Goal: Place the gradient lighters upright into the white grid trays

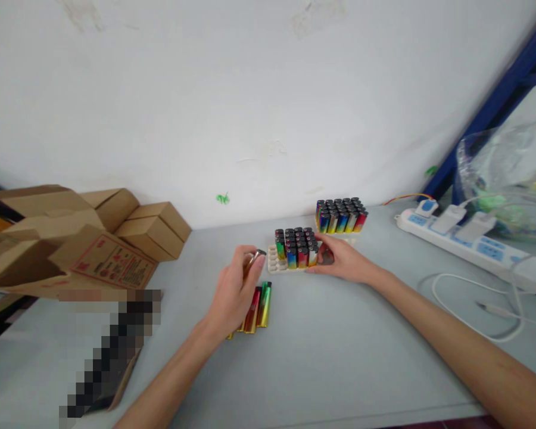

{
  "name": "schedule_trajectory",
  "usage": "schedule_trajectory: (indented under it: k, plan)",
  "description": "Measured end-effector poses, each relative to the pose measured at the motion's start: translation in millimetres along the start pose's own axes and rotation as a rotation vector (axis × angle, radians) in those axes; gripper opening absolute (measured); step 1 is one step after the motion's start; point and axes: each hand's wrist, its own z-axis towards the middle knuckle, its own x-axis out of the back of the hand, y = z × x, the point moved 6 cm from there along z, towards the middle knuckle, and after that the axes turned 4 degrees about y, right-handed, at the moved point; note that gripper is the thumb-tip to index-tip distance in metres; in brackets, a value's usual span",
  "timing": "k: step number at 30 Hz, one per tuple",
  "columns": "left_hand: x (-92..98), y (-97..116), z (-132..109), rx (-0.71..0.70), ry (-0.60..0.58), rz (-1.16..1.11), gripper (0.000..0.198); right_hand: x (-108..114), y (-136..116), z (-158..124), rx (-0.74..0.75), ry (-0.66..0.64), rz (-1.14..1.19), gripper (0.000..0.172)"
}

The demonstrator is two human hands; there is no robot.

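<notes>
My left hand (pixel 234 289) is closed around a lighter (pixel 259 253), whose dark top shows at the fingertips; most of its body is hidden. Just right of it stands a pale tray (pixel 274 262) with round-edged slots, filled with upright lighters (pixel 302 257) except for several slots on its left side. My right hand (pixel 339 257) grips the tray's right side, thumb at the front corner and fingers behind against the lighters. Below my left hand, several loose shiny lighters (pixel 252 310) in red, gold and green lie on the table, partly covered by the hand.
A second tray of upright lighters (pixel 342 215) stands against the wall. Cardboard boxes (pixel 111 256) sit at the left. A white power strip (pixel 469 238) with plugs and a looped white cable (pixel 438 298) lies at the right. A dark, pixelated object (pixel 116 357) rests at lower left.
</notes>
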Motion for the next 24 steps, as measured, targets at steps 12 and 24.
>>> schedule_trajectory:
  k: [12,24]
  plan:
    - [-12.4,3.3,43.2,-0.177,-0.014,-0.205,0.028,1.7,-6.5,1.2,0.012,-0.007,0.065,0.083]
    - [-19.8,-1.2,43.1,-0.152,-0.069,-0.049,0.034,1.3,-5.8,1.0,0.010,-0.012,0.041,0.085]
